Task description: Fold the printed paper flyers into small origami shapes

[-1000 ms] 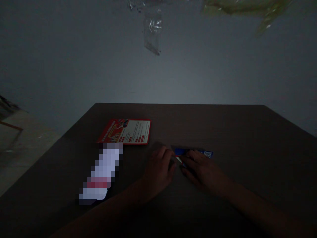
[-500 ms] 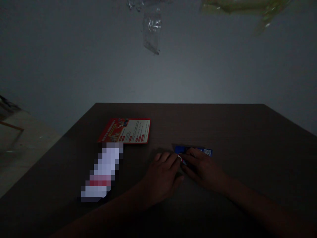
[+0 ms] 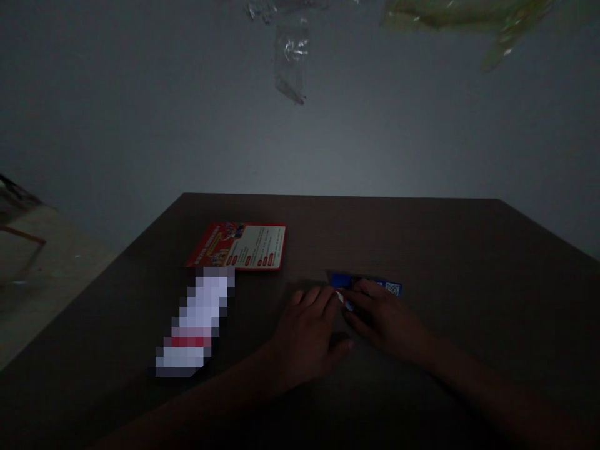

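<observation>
Palm down on the table, my left hand [image 3: 307, 334] has its fingers slightly bent and its thumb held apart. Its fingertips meet a small white and red edge beside my right hand [image 3: 382, 315]. The right fingers are bent over a blue printed strip, perhaps a card or packet [image 3: 341, 280], with a QR code at its right end. A little white and blue shows between the right index finger and thumb. Most of the strip is hidden under the right hand, and dim light hides the exact contact.
Left of my hands lies a red and white printed card [image 3: 262, 247]. Nearer me is a long, bright pixelated object [image 3: 199, 319]. The brown table [image 3: 375, 225] meets a grey wall, where clear plastic [image 3: 291, 62] and yellowish plastic [image 3: 445, 15] hang.
My left thumb has moved slightly right, away from its fingers. The white and red edge between the hands shows a bit differently. The view has shifted slightly.
</observation>
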The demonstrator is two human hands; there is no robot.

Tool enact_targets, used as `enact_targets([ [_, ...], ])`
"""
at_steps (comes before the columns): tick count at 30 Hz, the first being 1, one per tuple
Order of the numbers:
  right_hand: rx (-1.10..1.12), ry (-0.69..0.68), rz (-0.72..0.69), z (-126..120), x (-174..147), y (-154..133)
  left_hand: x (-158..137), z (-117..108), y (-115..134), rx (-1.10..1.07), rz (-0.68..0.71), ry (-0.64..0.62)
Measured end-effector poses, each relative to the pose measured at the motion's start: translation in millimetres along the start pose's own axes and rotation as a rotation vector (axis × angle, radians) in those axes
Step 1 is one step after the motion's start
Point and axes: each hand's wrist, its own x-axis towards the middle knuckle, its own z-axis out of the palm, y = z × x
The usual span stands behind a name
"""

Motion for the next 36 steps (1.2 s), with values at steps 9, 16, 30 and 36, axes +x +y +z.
enact_targets([
  [9, 0.013, 0.002, 0.003, 0, 0, 1, 3, 0, -3, 0.003, 0.022, -0.004],
  [16, 0.081, 0.046, -0.022, 0, -2, 1, -1, 0, -7, 0.021, 0.071, -0.015],
  [30, 0.221, 0.148, 0.338, -48, -21, 52, -1, -1, -9, -0.008, 0.007, -0.016],
  [36, 0.423, 0.099, 0.332, -33, -18, 47, 0, -1, -10, -0.034, 0.04, 0.067],
])
